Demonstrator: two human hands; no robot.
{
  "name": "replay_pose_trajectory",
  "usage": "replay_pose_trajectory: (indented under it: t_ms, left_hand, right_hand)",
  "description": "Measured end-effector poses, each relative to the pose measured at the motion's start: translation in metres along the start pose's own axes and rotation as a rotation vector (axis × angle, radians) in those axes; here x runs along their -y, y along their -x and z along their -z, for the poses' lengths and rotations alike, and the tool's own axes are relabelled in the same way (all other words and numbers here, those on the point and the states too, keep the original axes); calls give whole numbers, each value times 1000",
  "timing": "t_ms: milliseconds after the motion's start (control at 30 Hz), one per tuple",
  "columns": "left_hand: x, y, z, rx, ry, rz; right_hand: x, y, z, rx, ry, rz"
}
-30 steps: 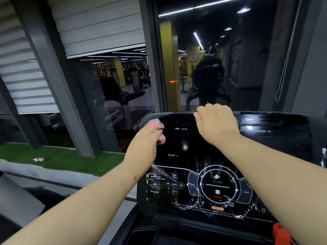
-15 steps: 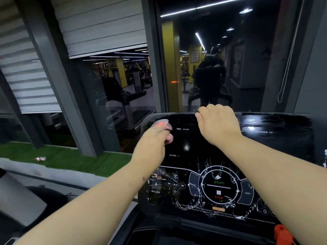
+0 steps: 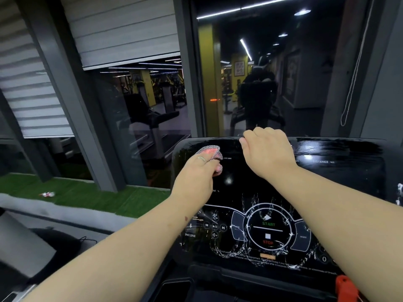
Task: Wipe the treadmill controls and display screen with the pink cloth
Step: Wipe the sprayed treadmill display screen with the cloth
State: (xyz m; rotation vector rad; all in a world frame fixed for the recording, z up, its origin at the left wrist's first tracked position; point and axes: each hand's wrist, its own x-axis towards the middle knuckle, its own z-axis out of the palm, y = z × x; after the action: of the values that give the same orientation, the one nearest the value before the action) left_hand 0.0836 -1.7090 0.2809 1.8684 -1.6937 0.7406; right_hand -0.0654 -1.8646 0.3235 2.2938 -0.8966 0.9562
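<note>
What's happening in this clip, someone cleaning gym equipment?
Yes. A person stands at a treadmill console and holds a pink cloth bunched in the left hand, pressed to the upper left of the dark display screen. The right hand is curled over the console's top edge, apparently steadying it. The lower control panel, with the START and STOP buttons, shows white streaks and does not look wiped yet.

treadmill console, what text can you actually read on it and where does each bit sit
"START": green, upper half of the round dial.
"STOP": red, lower half of the dial.
"INCLINE": lower left of the console.
"DISTANCE km": upper right.
"min:sec": beside the pink cloth.
Bottom fine print: too blurred.
</note>
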Motion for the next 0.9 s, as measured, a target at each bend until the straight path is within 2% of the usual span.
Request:
replay_pose_trajectory:
  t_ms: [100,233,433,600,800,900]
  left_hand:
    - [27,6,11,-15,-6,6]
    - [37,15,10,-81,-77,174]
    - [23,12,-1,50,-9,2]
    - [48,-2,23,-98,4,153]
    - [40,71,-6,78,-7,-68]
    - [44,56,3,98,42,-108]
  right_hand:
    - [0,0,0,4,-7,4]
    - [0,0,0,-1,-8,-1]
    - [0,1,1,4,11,5]
    - [0,1,2,6,20,7]
    - [0,1,0,10,12,5]
    - [0,2,-1,-2,-1,1]
